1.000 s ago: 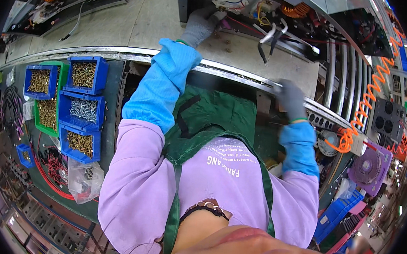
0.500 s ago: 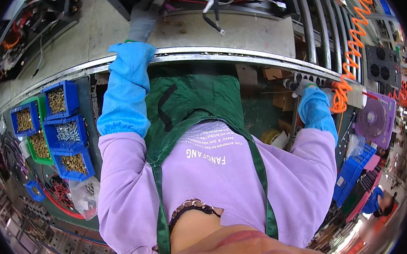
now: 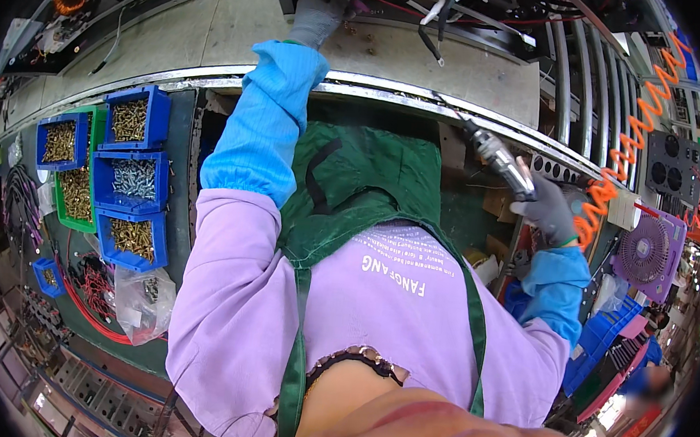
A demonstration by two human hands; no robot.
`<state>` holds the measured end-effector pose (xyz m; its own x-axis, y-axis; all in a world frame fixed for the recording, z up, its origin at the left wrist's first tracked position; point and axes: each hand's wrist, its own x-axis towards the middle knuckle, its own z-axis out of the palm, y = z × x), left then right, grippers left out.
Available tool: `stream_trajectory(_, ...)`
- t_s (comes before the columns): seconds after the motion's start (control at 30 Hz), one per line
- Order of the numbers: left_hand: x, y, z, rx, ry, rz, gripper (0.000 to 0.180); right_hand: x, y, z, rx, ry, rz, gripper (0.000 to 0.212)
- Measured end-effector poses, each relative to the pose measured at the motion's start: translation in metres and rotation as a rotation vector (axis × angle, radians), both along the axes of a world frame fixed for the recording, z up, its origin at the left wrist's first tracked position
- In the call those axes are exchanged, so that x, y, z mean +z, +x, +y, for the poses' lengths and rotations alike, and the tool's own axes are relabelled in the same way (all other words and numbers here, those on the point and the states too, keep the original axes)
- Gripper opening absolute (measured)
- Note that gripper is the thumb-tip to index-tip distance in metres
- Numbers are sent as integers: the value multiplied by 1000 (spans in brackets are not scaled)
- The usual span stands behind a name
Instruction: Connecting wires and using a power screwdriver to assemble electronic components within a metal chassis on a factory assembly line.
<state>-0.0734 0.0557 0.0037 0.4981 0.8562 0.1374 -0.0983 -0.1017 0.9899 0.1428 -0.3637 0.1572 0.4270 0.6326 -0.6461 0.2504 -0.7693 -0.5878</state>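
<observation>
My right hand (image 3: 551, 210), in a grey glove, is closed around the body of a black and silver air screwdriver (image 3: 498, 160). The thin bit of the tool slants up and left, toward the metal rail (image 3: 361, 82) along the bench edge. Farther up, my grey-gloved left hand (image 3: 320, 15) reaches to the near side of an open chassis (image 3: 496, 34) with wires inside. Its fingers are bent together at a small pale part, too small to name. Beside that hand, black and white cables (image 3: 440, 18) with a metal lug hang over the chassis edge.
Blue bins (image 3: 132, 181) and a green bin (image 3: 78, 197) of screws stand at the left. An orange coiled hose (image 3: 616, 178) comes down by my right hand. Metal rollers (image 3: 587, 93) lie at upper right, with a purple fan (image 3: 648, 252) below. Another chassis (image 3: 78, 12) sits at upper left.
My right hand has come up from the bench's right side into fuller view, with the screwdriver now pointing up-left. My left hand stays at the chassis; the whole view has shifted somewhat.
</observation>
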Motion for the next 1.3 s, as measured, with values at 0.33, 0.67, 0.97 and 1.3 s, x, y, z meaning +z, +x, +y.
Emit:
stream_trajectory(0.33, 27, -4, -17, 59, 14, 50, 25, -85, -84, 69, -290, 266, 409, 30)
stream_trajectory(0.67, 17, 0, -11, 17, -4, 56, 19, -115, -103, 107, -450, 584, 923, 54)
stream_trajectory(0.97, 17, 4, -13, 68, 49, 71, 21, -40, -171, 151, -159, 571, 585, 87)
stream_trajectory(1.3, -1, 13, -8, 196, 354, 216, 28, -39, -183, 166, -168, 626, 533, 83)
